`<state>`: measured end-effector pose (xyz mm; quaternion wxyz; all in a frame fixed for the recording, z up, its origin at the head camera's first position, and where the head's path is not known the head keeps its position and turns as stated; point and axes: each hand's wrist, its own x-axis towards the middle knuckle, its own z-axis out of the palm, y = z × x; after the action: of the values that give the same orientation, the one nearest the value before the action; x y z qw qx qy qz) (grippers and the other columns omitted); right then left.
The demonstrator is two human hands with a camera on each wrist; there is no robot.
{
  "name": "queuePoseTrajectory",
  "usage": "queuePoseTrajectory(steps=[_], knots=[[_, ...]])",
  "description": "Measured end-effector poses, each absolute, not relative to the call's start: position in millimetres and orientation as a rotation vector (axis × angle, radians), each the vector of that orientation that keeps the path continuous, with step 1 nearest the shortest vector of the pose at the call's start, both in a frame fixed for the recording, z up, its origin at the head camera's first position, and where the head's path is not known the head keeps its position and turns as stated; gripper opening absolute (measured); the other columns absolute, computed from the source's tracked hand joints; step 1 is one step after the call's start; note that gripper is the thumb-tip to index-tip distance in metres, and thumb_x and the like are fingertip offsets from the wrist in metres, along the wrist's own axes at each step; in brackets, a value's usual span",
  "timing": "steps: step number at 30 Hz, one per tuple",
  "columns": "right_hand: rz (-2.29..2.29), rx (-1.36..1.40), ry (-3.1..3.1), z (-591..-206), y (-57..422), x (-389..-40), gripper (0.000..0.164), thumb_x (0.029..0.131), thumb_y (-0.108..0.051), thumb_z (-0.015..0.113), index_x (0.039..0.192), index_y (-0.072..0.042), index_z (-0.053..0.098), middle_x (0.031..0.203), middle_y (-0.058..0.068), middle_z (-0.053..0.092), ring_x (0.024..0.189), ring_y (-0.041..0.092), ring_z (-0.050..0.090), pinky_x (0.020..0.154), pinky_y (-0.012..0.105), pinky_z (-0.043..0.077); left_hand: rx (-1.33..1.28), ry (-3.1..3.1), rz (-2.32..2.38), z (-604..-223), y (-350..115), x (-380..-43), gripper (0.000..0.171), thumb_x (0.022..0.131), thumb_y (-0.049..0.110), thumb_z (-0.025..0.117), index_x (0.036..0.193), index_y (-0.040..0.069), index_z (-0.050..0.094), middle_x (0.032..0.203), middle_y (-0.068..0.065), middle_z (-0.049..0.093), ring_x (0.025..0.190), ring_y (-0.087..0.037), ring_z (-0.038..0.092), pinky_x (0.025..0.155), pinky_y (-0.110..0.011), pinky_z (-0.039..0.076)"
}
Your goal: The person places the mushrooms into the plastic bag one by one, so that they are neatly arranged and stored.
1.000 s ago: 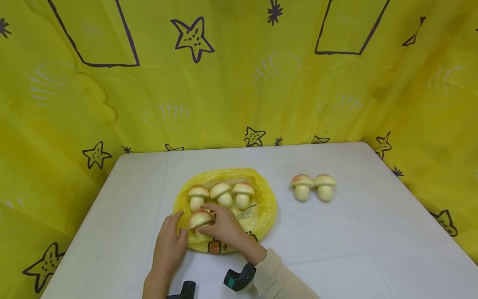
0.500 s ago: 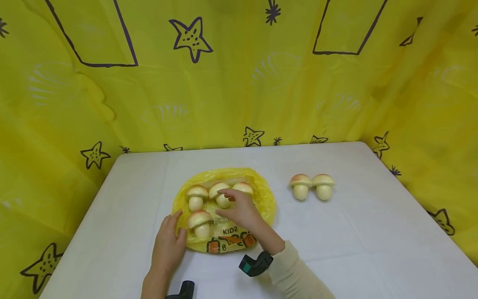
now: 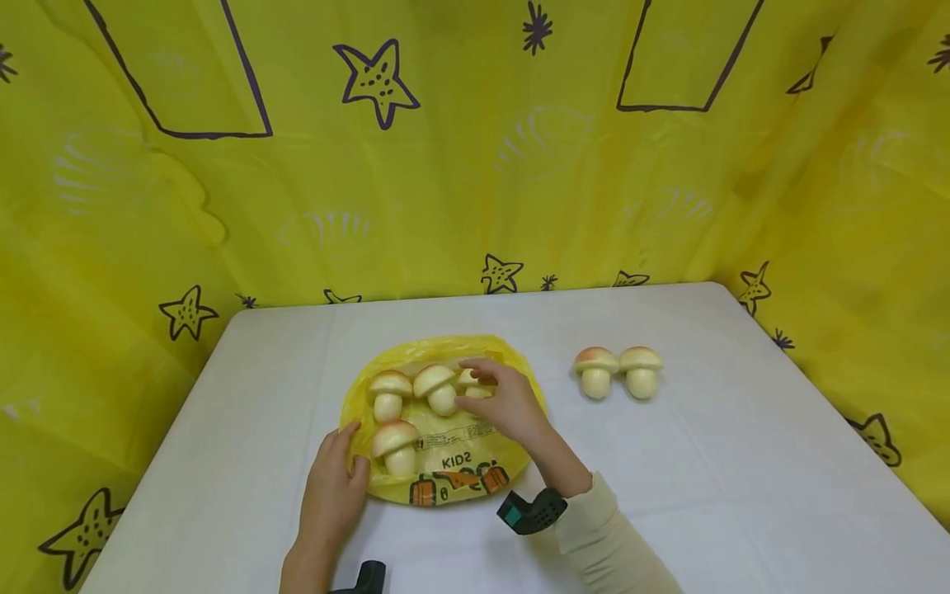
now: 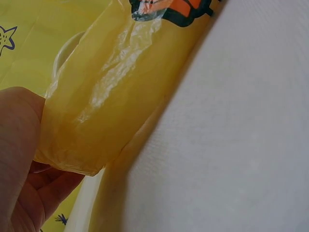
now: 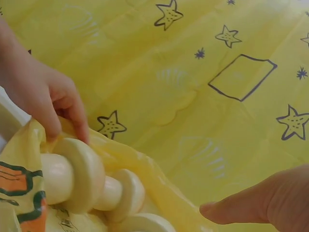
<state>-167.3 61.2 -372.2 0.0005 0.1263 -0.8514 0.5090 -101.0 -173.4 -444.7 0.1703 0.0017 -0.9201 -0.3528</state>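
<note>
A yellow printed plastic bag (image 3: 397, 492) lies spread with its mouth open on the white table. Several toy mushrooms with cream stems and reddish-tinged caps are in it: a front one (image 3: 396, 450), and a back row with a left one (image 3: 389, 396), a middle one (image 3: 438, 389) and a right one (image 3: 472, 381) partly hidden by fingers. My left hand (image 3: 331, 495) pinches the bag's left rim, thumb on one side and fingers on the other. Over the right part of the bag, my right hand (image 3: 512, 404) hovers near the right mushroom, thumb and fingers apart, holding nothing.
Two more toy mushrooms, a left one (image 3: 596, 373) and a right one (image 3: 641, 372), stand side by side on the table (image 3: 742, 462) to the right of the bag. A yellow curtain (image 3: 445, 198) with drawn stars hangs behind and beside the table.
My right hand has let go of the front mushroom inside the bag and moved right and away from me, over the back row. My left hand stays at the bag's rim.
</note>
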Motion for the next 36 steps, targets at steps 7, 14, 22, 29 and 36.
queuePoseTrajectory(steps=[7, 14, 22, 29, 36], knots=[[1.550, 0.375, -2.665, -369, 71, -169, 0.043, 0.078, -0.011, 0.072, 0.120, -0.010, 0.061, 0.115, 0.017, 0.059, 0.105, 0.034, 0.054, 0.077, 0.041, 0.050, 0.008, -2.624, -0.999, -445, -173, -101, 0.042, 0.083, 0.000, 0.050, 0.124, -0.005, 0.051, 0.121, -0.022, 0.050, 0.115, -0.037, 0.045, 0.094, -0.051, 0.036], [1.561, 0.306, -2.626, -365, 83, -171, 0.043, 0.076, -0.011, 0.074, 0.117, -0.008, 0.062, 0.113, 0.015, 0.061, 0.103, 0.035, 0.056, 0.080, 0.042, 0.049, 0.005, -2.619, -1.004, -447, -173, -102, 0.042, 0.082, -0.001, 0.050, 0.124, -0.005, 0.051, 0.121, -0.022, 0.050, 0.115, -0.037, 0.046, 0.094, -0.050, 0.036], [1.532, 0.297, -2.650, -362, 93, -173, 0.045, 0.077, -0.014, 0.073, 0.119, -0.005, 0.060, 0.118, 0.019, 0.057, 0.104, 0.035, 0.055, 0.083, 0.044, 0.048, 0.008, -2.621, -1.001, -446, -174, -102, 0.042, 0.083, 0.000, 0.050, 0.124, -0.005, 0.051, 0.121, -0.022, 0.049, 0.115, -0.038, 0.045, 0.094, -0.051, 0.036], [1.551, 0.238, -2.651, -363, 100, -175, 0.047, 0.076, -0.011, 0.073, 0.121, -0.006, 0.059, 0.119, 0.016, 0.057, 0.106, 0.035, 0.054, 0.084, 0.045, 0.047, -0.011, -2.595, -0.987, -448, -174, -102, 0.041, 0.081, -0.001, 0.051, 0.122, -0.006, 0.052, 0.118, -0.023, 0.050, 0.112, -0.039, 0.047, 0.092, -0.052, 0.037], [1.523, 0.227, -2.646, -366, 109, -180, 0.046, 0.077, -0.011, 0.073, 0.121, -0.006, 0.059, 0.118, 0.017, 0.057, 0.106, 0.036, 0.053, 0.082, 0.046, 0.048, 0.001, -2.609, -1.005, -446, -174, -102, 0.041, 0.082, -0.001, 0.051, 0.123, -0.006, 0.051, 0.120, -0.023, 0.050, 0.113, -0.038, 0.046, 0.093, -0.051, 0.037]])
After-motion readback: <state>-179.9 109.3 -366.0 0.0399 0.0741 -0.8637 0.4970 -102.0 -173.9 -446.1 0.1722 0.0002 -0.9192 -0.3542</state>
